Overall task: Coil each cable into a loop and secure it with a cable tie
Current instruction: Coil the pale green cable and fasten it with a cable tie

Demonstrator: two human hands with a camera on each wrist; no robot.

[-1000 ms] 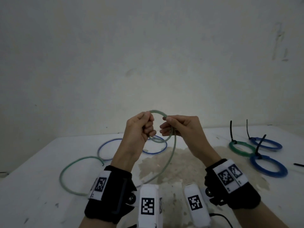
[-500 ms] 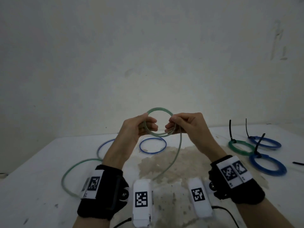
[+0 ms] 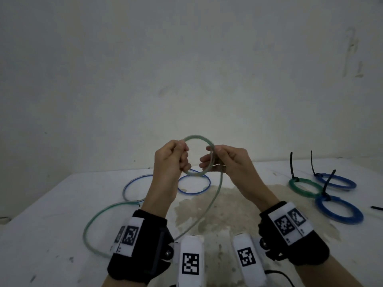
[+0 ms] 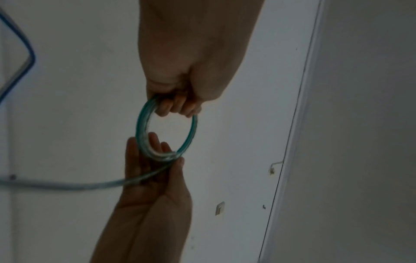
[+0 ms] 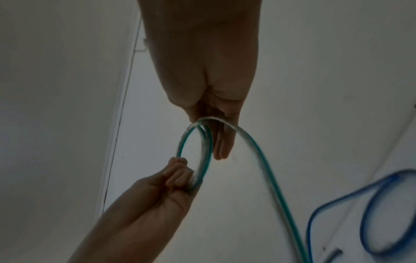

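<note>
A green cable (image 3: 196, 137) is wound into a small round coil held in the air above the white table (image 3: 62, 204). My left hand (image 3: 183, 157) grips the coil's left side with curled fingers (image 4: 178, 106). My right hand (image 3: 209, 160) pinches the right side between thumb and fingers (image 5: 219, 151). The cable's loose tail (image 3: 209, 206) drops from my right hand to the table and sweeps into a wide loop (image 3: 88, 222) at the left. The same coil (image 4: 144, 128) fills the middle of the left wrist view, and the right wrist view shows the coil (image 5: 203, 156) and its tail (image 5: 265, 163).
A loose blue cable (image 3: 194, 192) lies in loops behind my hands. At the right lie three tied coils with black cable ties: one green (image 3: 304, 188) and two blue (image 3: 335, 181) (image 3: 339, 211). A loose black tie (image 3: 376, 208) sits at the right edge.
Both hands rose slightly and drew apart. The green coil turned from a tight, overlapped bunch into a round ring facing me, and the tail swung right.
</note>
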